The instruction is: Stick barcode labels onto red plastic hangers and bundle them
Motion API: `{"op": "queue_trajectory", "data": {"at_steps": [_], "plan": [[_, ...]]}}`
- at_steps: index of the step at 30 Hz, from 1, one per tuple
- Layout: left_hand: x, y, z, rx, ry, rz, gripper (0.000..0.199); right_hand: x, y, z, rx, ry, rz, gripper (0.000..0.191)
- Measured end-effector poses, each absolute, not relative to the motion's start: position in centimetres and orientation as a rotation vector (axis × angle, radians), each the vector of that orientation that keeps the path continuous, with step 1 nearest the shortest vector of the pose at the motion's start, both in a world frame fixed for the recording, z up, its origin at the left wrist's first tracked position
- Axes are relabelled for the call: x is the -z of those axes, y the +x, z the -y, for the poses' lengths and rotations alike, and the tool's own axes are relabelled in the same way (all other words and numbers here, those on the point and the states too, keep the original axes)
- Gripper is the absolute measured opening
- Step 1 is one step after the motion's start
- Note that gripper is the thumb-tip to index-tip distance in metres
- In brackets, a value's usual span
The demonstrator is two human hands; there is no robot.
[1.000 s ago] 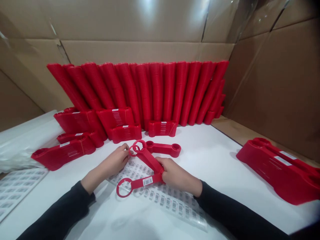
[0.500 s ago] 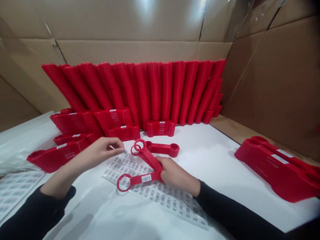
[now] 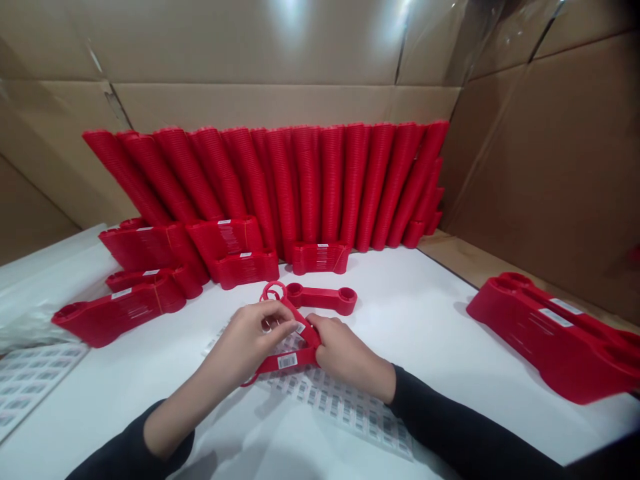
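Note:
My right hand (image 3: 353,360) grips several flat red plastic pieces with ring ends (image 3: 311,333), fanned apart at their near ends. One lower piece bears a white barcode label (image 3: 287,361). My left hand (image 3: 250,337) is over the upper piece, its thumb and fingertips pinching a small barcode sticker (image 3: 300,328) at that piece's surface. Whether the sticker is fully stuck down I cannot tell. Under both hands lies a sheet of barcode stickers (image 3: 350,407), partly covered. Just beyond them, a short stack of red pieces (image 3: 323,299) rests on the white table.
Tall leaning stacks of red pieces (image 3: 305,187) line the back against cardboard (image 3: 250,47). Labelled, banded bundles (image 3: 120,307) stand at the left, and a larger labelled bundle (image 3: 545,340) at the right. Another sticker sheet (image 3: 35,380) and clear plastic wrap (image 3: 45,287) lie far left.
My left hand has moved right and down from above the sticker sheet to the upper red piece, bringing a sticker onto it. My right hand keeps its hold, nearly in place.

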State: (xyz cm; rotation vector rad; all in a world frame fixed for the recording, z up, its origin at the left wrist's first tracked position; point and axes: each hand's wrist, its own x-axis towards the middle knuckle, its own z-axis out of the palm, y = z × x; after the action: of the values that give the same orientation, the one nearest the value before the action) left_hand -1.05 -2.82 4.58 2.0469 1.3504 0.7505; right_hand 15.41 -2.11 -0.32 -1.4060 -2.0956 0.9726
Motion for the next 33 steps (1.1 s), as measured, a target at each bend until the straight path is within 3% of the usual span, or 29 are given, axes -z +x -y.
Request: {"op": "queue_trajectory", "data": {"at_steps": [23, 33], "plan": [[-4.5, -0.8, 2.8, -0.759, 2.142, -1.428, 0.019, 0.2, 15.2, 2.3, -0.885, -1.474, 2.154, 0.025], [-2.9, -0.6, 2.7, -0.626, 2.622, -1.564, 0.019, 0.5, 15.0, 2.6, -0.848, -1.453, 2.155, 0.021]]}}
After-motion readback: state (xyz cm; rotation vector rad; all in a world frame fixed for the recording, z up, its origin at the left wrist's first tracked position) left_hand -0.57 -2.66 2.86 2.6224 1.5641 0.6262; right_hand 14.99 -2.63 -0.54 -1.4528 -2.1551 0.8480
